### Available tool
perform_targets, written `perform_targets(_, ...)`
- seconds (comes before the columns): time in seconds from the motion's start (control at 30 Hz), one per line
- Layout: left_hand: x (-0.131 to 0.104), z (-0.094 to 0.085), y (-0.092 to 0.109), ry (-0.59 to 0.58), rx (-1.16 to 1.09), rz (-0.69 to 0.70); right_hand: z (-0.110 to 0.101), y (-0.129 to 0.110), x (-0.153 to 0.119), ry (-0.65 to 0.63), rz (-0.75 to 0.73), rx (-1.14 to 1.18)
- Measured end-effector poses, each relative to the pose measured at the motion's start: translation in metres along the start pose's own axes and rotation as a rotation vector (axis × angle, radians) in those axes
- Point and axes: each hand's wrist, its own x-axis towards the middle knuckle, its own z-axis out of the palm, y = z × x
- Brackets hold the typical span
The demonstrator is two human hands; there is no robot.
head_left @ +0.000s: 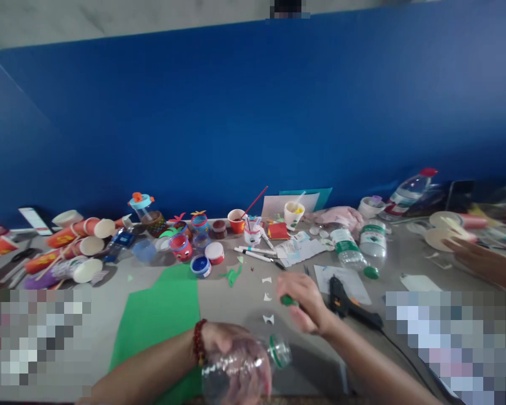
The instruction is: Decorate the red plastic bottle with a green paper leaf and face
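Observation:
My left hand (221, 338), with a red bead bracelet at its wrist, is wrapped round a clear plastic bottle (238, 374) low in the head view. The bottle lies tilted, its uncapped neck pointing right with a green ring round it. Its fingers show through the clear wall. Just above and right of the neck, my right hand (304, 298) is closed on a green bottle cap (287, 300), apart from the bottle. Small white paper cutouts (269, 319) lie on the table left of that hand. A green sheet (160, 315) runs under my left forearm.
A black glue gun (346, 301) with its cord lies to the right. Two more green-labelled bottles (346, 247) lie behind it. Paint jars (200, 266), markers (253, 254) and paper cups (236, 220) line the back by the blue partition (253, 124). Another person's hand (478, 256) reaches in at right.

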Motion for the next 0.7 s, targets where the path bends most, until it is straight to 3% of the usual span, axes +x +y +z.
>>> perform_targets(0.07, -0.010, -0.005, 0.003, -0.068, 0.123, -0.029, -0.006, 0.012, -0.002, 0.018, 0.216, -0.042)
perform_targets(0.13, -0.018, -0.014, 0.004, 0.160, 0.289, 0.095, -0.007, 0.027, -0.003, -0.005, 0.459, -0.144)
perform_targets(0.2, -0.021, -0.024, 0.000, 0.358, 0.265, 0.215, -0.001, 0.043, -0.004, -0.124, 0.572, -0.254)
perform_targets(0.3, -0.018, -0.036, -0.010, 0.506, 0.130, 0.297, 0.017, 0.065, -0.002, -0.298, 0.525, -0.383)
perform_targets(0.43, -0.012, -0.043, -0.018, 0.600, 0.025, 0.332, 0.037, 0.080, 0.006, -0.441, 0.535, -0.521)
perform_targets(0.7, -0.007, -0.043, -0.016, 0.624, -0.040, 0.321, 0.035, 0.081, 0.005, -0.502, 0.562, -0.557)
